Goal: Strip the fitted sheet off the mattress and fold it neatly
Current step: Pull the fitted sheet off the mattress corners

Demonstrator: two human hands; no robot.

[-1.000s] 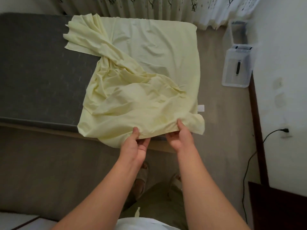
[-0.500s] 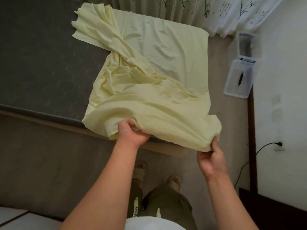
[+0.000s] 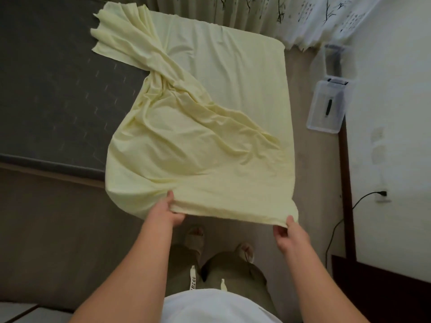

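Yellow sheet in the middle of the frame, over the right end of grey mattress. Far right part flat and smooth on the mattress, close to curtain at the top edge. One loose flap thrown toward the upper left, twisted into a thick diagonal fold down to the centre. Near edge lifted off the mattress and stretched between both hands at lower centre. This edge grasped by left hand, thumb on top of the cloth, fingers under it. Near right corner pinched by right hand between thumb and fingers, more to the right and a little lower in the frame. Left part of the mattress bare, up to the left edge. Below the hands, two sandals on floor. At right, clear plastic box on the floor beside the wall, small dark object inside. Lower on the wall, black cable plugged into socket.
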